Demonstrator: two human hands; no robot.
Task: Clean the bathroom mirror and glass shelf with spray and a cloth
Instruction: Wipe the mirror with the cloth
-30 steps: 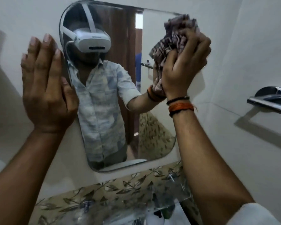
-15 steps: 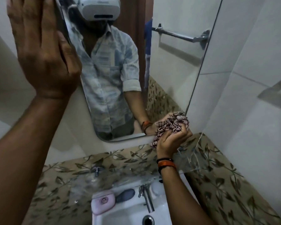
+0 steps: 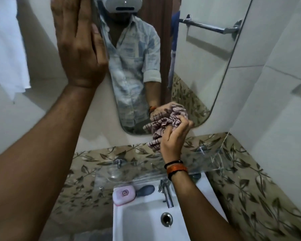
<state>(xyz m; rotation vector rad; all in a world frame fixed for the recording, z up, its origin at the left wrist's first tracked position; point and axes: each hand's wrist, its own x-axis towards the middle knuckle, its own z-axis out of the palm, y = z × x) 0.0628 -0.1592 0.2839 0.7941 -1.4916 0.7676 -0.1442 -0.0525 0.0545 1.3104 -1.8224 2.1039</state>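
The wall mirror [image 3: 198, 70] has rounded corners and reflects a person in a pale shirt. My left hand [image 3: 78, 42] lies flat with fingers together against the mirror's left edge and the wall. My right hand [image 3: 174, 138] grips a crumpled checked cloth [image 3: 165, 124] and presses it on the mirror's bottom edge, right of centre. Below it the clear glass shelf [image 3: 208, 162] runs along the leaf-patterned tile band, partly hidden by my right wrist. No spray bottle is in view.
A white basin [image 3: 137, 218] sits below the shelf with a chrome tap [image 3: 166, 192], a pink soap case [image 3: 123, 194] and a dark grey object beside it. White cloth [image 3: 5, 49] hangs at the left. The side wall stands close on the right.
My right hand has brought the cloth down from the mirror's top right to its bottom edge. The view has tilted down, showing shelf and basin. My left hand stays on the mirror's left edge.
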